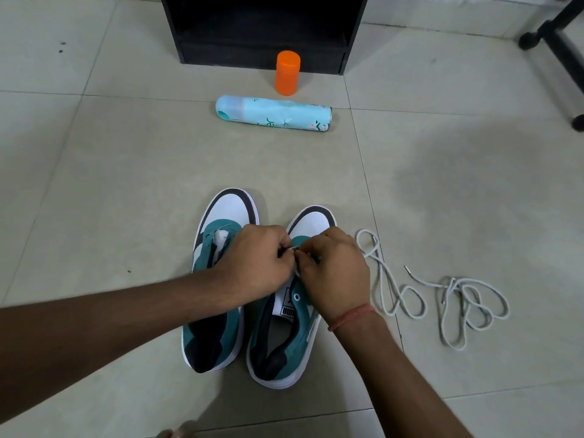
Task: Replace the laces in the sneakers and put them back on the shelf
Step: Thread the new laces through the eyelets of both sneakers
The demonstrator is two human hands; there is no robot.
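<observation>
1. My left hand (256,263) and right hand (331,273) meet over the right sneaker (284,327), both pinching a white lace tip (293,248).
2. The left sneaker (218,279) stands touching it on the tiled floor (110,184).
3. Loose white laces (442,298) lie just right.
4. Farther off: a teal spray can (275,113) on its side, an upright orange container (287,72), then the black shelf (262,26).

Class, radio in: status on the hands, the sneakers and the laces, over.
Both hands, left and right, pinching a lace tip over the right sneaker. Left sneaker unlaced. Loose laces on floor, right side. Spray can and orange container lie before the shelf.
</observation>
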